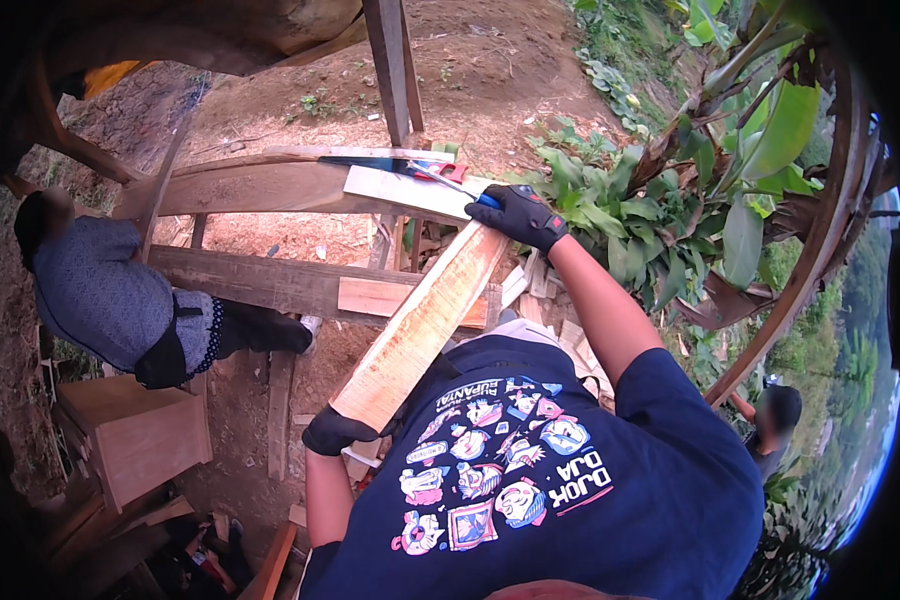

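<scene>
A rough-sawn wooden board [425,320] slants across in front of my body. My left hand [338,432], in a dark glove, is closed around its near lower end. At the far end is my right hand [523,215], also gloved, its fingers wrapped round a blue-handled tool [487,201] with a thin shaft pointing left. Whether this hand also grips the board is hard to tell. Just beyond, a pale plank [390,188] lies on a wooden beam [260,190]. A red handle [448,172] shows beside it, with a dark blue piece to its left.
On the left stands a person in a patterned blue top [110,280]. A wooden box [135,435] is below them. A lower beam [260,280] runs across the middle. Wood offcuts [570,340] lie by my right side. Leafy plants [650,210] and another person [773,425] are at right.
</scene>
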The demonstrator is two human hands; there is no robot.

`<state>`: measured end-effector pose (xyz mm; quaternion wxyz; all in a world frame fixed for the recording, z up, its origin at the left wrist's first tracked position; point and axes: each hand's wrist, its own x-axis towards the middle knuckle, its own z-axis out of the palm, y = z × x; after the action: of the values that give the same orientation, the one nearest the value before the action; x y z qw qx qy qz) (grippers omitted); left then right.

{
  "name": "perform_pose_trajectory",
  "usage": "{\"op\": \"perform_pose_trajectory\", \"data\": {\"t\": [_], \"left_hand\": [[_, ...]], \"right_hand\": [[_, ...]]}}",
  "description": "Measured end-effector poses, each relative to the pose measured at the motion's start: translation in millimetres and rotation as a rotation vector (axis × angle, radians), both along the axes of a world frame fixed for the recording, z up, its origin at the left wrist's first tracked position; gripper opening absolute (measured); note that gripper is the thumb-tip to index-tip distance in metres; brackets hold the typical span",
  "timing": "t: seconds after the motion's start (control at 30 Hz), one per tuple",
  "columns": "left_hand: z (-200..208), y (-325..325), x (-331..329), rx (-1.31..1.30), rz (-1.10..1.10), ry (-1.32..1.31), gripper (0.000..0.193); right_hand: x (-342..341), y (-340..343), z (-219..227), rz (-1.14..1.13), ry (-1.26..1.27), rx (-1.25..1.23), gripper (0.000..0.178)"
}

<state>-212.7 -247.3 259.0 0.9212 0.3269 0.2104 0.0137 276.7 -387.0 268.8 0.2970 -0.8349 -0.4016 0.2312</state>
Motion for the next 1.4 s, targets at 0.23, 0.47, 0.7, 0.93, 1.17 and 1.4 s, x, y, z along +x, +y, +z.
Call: {"op": "perform_pose_trajectory", "data": {"t": [0.23,0.47,0.7,0.93,1.17,1.4], "left_hand": [[31.0,4.3,16.2,0.107,-0.05,-0.007,0.104],[21.1,3.0,28.4,0.266,-0.209,0.2,0.104],[20.5,-8.4,60.2,0.786,-0.335,0.351,0.069],[28.2,-19.5,76.8,0.767,-0.298,0.37,0.066],[15.4,-23.0,79.6,0.807,-0.257,0.355,0.057],[6.0,-21.7,73.7,0.47,-0.138,0.215,0.049]], "right_hand": [[-7.5,-7.9,-6.6,-0.185,0.134,0.04,0.051],[19.9,-23.2,-23.8,-0.421,-0.084,-0.056,0.031],[-103.6,-2.5,83.3,0.126,0.545,-0.057,0.045],[-142.2,28.7,68.4,0.205,0.516,-0.056,0.037],[-156.1,30.0,47.2,0.154,0.274,0.132,0.028],[-135.4,37.6,20.8,0.293,-0.177,0.146,0.018]]}}
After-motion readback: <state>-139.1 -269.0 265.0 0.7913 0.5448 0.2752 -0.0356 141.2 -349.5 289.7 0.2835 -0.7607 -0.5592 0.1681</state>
